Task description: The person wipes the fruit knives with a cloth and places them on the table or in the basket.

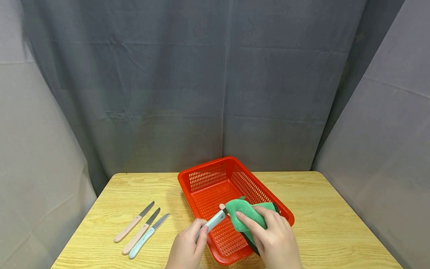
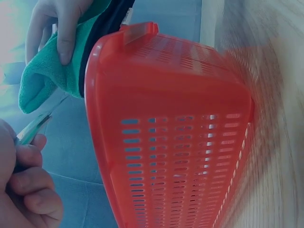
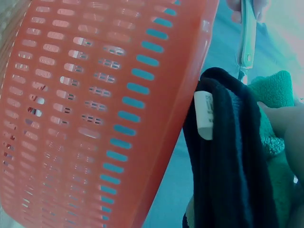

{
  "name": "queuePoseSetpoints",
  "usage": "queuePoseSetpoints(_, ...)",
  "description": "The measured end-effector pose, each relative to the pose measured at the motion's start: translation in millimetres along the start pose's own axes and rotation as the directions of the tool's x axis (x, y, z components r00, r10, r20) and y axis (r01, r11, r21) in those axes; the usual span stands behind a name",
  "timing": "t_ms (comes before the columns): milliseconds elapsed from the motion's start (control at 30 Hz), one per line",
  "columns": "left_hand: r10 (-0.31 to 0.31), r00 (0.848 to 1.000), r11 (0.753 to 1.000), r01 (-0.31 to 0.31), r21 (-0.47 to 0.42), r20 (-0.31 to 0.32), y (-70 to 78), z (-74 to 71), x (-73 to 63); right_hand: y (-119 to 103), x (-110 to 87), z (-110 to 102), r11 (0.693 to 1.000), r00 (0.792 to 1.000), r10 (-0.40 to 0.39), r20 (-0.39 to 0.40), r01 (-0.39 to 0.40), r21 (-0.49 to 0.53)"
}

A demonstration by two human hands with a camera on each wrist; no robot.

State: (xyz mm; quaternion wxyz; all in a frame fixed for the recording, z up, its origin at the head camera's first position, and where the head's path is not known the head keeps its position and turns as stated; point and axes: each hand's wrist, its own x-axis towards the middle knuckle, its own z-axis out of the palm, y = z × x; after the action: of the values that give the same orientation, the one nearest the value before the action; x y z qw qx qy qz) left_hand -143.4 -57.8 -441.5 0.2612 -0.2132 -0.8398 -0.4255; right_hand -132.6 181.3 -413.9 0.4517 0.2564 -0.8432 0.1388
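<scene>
A wooden-topped table (image 1: 336,224) carries a red slotted plastic basket (image 1: 209,194), set askew; above its near half the work takes place. The right hand (image 1: 277,235) pinches a folded green cloth (image 1: 243,211) with a dark edging, while the left hand (image 1: 188,244) has its fingers curled around the handle of a paring knife (image 1: 215,221). The step in hand appears to be wiping the blade; the next move would call for a steady left grip and a careful draw of the cloth toward the tip, fingers clear of the edge. The held knife, tilted up away from the body, has a smooth pale-blue handle with a rivet near its collar; the cloth hides most of its blade. Left of the basket, side by side on the table, lie two beige-handled knives (image 1: 134,222) (image 1: 142,231) and one blue-handled knife (image 1: 149,234), blades pointing away from me.
</scene>
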Motion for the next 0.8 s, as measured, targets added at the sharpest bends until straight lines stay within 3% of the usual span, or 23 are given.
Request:
queuePoseSetpoints(167, 0.025, 1.000, 1.000, -0.025, -0.005, -0.009, -1.9, 1.4, -0.4, -1.8, -0.9, 1.3, 1.000, 1.000, -0.014, 0.019, 0.014, 0.013)
queuePoseSetpoints(467, 0.130, 0.991, 0.991, -0.130, 0.001, -0.029, -6.6, 3.2, -1.3, -0.4, -2.0, -1.2, 0.997, 0.994, 0.073, 0.077, -0.073, -0.002)
queuePoseSetpoints(800, 0.145, 0.989, 0.989, -0.145, 0.000, -0.037, -7.3, 2.9, -1.6, 3.0, -2.1, -2.6, 0.988, 0.987, 0.148, 0.056, -0.145, -0.049)
